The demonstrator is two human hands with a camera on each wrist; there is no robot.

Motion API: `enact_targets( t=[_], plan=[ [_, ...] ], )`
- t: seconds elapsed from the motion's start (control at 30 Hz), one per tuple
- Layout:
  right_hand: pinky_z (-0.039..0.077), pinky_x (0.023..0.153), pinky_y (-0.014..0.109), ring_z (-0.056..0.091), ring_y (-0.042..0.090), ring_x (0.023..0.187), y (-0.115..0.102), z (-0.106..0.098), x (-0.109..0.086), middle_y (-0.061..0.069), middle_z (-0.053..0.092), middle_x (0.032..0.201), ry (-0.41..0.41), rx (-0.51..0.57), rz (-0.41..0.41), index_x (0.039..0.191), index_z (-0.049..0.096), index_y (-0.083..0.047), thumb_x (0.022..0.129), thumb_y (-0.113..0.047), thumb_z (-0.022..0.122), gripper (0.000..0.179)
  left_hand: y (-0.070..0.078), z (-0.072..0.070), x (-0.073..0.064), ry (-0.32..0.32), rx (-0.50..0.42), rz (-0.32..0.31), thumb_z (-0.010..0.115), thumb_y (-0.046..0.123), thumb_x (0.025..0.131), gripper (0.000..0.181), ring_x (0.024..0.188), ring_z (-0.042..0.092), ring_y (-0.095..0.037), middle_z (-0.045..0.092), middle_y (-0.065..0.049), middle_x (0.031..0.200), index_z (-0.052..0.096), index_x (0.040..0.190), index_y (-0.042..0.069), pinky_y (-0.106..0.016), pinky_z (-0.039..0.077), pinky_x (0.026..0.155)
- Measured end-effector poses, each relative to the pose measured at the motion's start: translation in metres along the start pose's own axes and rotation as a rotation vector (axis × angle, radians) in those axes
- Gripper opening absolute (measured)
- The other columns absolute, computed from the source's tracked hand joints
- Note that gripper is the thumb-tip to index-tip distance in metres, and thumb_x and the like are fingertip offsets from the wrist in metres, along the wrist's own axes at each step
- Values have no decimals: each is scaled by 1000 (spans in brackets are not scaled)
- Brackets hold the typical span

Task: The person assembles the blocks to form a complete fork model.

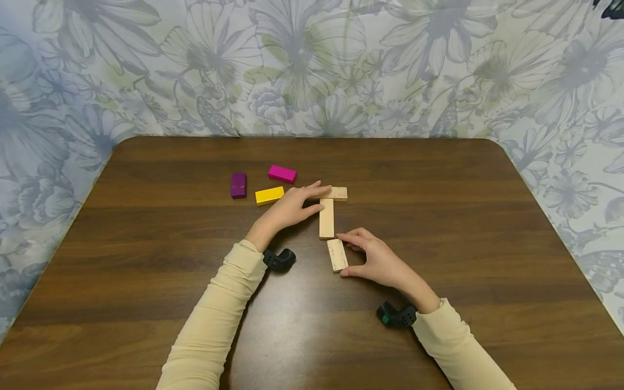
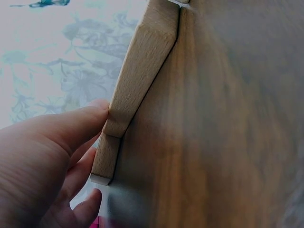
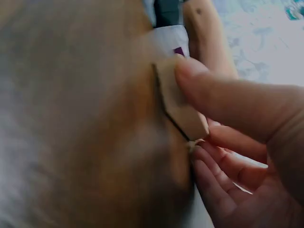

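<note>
Three plain wooden blocks lie on the brown table. The far block lies crosswise. A middle block runs from it toward the near side, forming a T. The near block lies slightly tilted, just off the middle block's near end. My left hand has its fingers fairly straight at the left end of the far block, with its thumb touching the middle block's side. My right hand pinches the near block lengthwise, its thumb at the near end and a fingertip by the far end.
Left of the wooden blocks lie a yellow block, a magenta block and a purple block. Floral-patterned fabric rises behind the table's far edge. Each wrist carries a black camera.
</note>
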State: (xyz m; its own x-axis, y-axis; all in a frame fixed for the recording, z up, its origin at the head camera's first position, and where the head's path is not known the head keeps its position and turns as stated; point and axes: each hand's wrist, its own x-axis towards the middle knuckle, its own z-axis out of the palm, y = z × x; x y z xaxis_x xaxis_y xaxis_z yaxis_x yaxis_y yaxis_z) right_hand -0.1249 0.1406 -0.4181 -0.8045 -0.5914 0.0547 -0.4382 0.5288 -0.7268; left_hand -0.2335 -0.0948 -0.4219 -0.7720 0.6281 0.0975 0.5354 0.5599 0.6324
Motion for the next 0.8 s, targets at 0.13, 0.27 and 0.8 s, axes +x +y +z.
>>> enact_targets(
  t=[0.13,0.27,0.8],
  plan=[
    [46,84,36,54,19,98,-3,6,0,9,52,113,60,-85,-5,130,54,1,71,-18,83,68,1,0,0,0,-3,-8,57,21,95,47,127,38,-31,36,-18,143,47,139,11,-44,27,104],
    [47,81,37,54,22,97,-8,12,0,10,54,111,110,-134,1,127,56,3,69,-19,84,68,2,0,-1,-2,-6,-11,57,21,95,47,127,38,-31,36,-17,143,47,139,11,-44,27,104],
    [44,83,39,49,26,100,-14,23,3,12,55,112,196,-195,32,127,55,5,68,-24,85,73,1,0,-1,1,0,-5,57,22,95,47,126,40,-32,36,-17,143,47,139,11,-47,27,103]
  ],
)
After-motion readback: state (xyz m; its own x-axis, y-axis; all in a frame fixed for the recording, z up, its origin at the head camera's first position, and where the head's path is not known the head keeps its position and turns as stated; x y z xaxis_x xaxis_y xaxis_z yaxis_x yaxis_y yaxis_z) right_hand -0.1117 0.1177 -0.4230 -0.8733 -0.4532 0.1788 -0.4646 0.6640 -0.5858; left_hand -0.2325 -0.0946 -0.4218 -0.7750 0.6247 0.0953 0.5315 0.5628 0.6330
